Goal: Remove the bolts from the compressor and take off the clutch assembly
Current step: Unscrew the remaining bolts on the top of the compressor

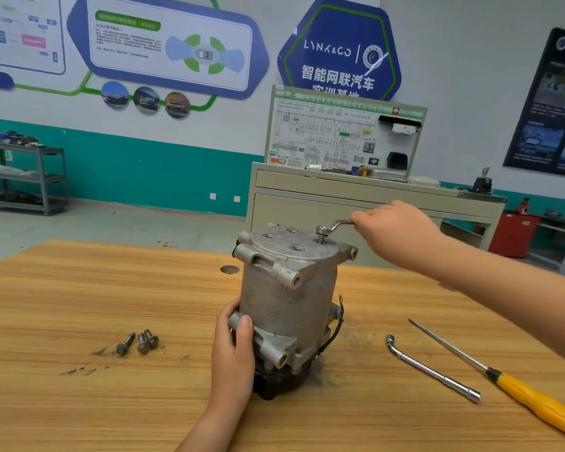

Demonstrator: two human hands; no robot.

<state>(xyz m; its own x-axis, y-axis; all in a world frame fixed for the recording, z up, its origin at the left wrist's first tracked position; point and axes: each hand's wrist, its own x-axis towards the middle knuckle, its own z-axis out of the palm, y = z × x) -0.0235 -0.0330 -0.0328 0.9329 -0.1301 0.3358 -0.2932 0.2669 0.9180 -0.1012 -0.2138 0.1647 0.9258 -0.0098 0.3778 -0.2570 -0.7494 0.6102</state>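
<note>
Head view: smudged wooden bench (pixel 79 305) carries the compressor (pixel 287 308) upright at centre, three loose bolts (pixel 137 343) left of it, L-wrench (pixel 434 370) and yellow-handled screwdriver (pixel 516 386) right. Left grip (pixel 234 347) wraps a lower housing lug; right grip (pixel 395 230) holds a spanner (pixel 335 226) seated on a top bolt (pixel 320 239). Behind: teal-banded wall (pixel 144 171), wiring-diagram board (pixel 343 135), metal shelf cart (pixel 23 177).

Grey cylindrical metal compressor (pixel 287 308) stands upright on black clutch assembly (pixel 274 383). Three loose dark bolts (pixel 139 343) lie at its eight o'clock; a fourth bolt (pixel 320 238) rises from its top.

Teal-and-white wall (pixel 144 177) — grey floor (pixel 111 220)
</note>
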